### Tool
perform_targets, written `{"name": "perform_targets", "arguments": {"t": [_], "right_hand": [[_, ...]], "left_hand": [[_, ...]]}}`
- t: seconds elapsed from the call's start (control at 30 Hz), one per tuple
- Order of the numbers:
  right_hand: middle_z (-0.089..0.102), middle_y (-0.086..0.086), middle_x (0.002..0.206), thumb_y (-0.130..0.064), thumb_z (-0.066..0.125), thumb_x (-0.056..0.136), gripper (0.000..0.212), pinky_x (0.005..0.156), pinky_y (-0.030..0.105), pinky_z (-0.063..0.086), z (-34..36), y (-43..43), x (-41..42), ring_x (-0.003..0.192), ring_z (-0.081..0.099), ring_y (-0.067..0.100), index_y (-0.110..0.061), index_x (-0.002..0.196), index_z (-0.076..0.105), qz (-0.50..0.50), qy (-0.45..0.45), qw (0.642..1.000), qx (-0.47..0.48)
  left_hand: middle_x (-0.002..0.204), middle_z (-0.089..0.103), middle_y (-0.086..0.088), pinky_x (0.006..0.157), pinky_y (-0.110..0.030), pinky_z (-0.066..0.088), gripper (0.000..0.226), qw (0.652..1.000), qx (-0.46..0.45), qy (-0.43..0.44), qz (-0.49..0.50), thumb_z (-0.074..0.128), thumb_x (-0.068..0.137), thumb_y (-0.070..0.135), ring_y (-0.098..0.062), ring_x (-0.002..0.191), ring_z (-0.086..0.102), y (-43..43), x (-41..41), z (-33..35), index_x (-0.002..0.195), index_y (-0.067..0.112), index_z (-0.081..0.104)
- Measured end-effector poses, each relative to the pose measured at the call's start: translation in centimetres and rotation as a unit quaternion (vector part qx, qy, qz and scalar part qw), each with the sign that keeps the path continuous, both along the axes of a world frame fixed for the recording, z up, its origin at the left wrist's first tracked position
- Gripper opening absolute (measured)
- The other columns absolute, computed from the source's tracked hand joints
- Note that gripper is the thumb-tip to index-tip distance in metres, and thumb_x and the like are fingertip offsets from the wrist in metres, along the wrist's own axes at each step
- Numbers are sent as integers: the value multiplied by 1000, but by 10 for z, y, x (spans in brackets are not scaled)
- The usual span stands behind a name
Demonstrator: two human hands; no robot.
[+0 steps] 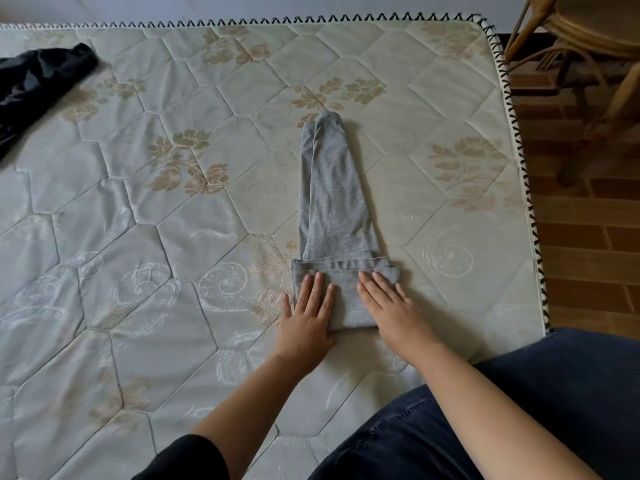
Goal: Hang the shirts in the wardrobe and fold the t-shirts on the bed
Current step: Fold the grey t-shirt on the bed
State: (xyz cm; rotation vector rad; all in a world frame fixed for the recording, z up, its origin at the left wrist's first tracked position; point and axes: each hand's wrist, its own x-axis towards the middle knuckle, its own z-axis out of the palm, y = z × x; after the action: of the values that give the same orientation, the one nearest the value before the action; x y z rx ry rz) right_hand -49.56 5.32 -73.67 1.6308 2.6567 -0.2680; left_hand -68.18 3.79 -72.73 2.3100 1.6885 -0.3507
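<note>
Both flat on t-shirt (329, 188): left hand (306, 313), right hand (391, 306); black garment (34, 81), perhaps shirt, and chair (595, 36) well apart

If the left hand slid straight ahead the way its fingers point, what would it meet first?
The left hand lies flat on the grey t-shirt; going straight on, it would probably first meet that shirt's cross fold.

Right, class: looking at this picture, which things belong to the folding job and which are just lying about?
In the job: grey t-shirt, part folded; left hand and right hand, pressing flat on it; bed; black garment, probably waiting its turn.
Just lying about: wooden chair; brick floor.
</note>
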Motion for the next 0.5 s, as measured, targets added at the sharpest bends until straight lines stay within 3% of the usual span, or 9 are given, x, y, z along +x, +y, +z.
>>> {"name": "perform_targets", "arguments": {"t": [0.07,0.13,0.17,0.23,0.3,0.5], "right_hand": [[61,14,125,4,32,66,60,75,44,58,-3,3,4,109,63,30,-1,116,64,-3,4,1000,-4],[59,19,126,12,50,64,57,75,41,58,4,4,6,110,62,33,4,120,59,-28,20,999,-20],[53,20,133,14,63,60,67,83,40,56,9,5,6,116,58,34,5,126,53,-44,25,998,-41],[15,12,154,8,62,77,80,111,38,29,14,5,9,141,27,29,-2,145,22,-46,37,994,-89],[-8,0,157,0,42,93,70,117,34,4,23,2,13,146,-2,16,-12,150,3,-61,32,988,-141],[3,-2,159,3,33,93,62,116,27,-1,34,-3,14,146,1,9,-13,150,16,-109,83,968,-211]], "left_hand": [[142,-37,-1,115,-54,1,78,1000,-25,12,11,39,96,18,-23,131,-35,2,0,5,138,19,-27],[143,-37,0,115,-51,0,79,1000,-26,14,9,36,94,5,-20,131,-35,3,-2,11,144,15,-24],[144,-36,-2,116,-50,1,78,999,-31,15,7,35,93,1,-21,132,-34,2,-4,12,146,12,-21],[148,-33,-10,118,-48,6,72,999,-47,22,8,31,93,-3,-26,139,-27,2,-6,17,147,5,-16],[149,-29,-15,116,-48,14,67,997,-64,19,23,29,94,-2,-32,142,-20,1,-5,22,147,0,-12],[157,-9,-15,115,-46,23,62,991,-99,-58,67,30,92,-1,-28,145,-9,0,-6,25,149,2,7]]}}
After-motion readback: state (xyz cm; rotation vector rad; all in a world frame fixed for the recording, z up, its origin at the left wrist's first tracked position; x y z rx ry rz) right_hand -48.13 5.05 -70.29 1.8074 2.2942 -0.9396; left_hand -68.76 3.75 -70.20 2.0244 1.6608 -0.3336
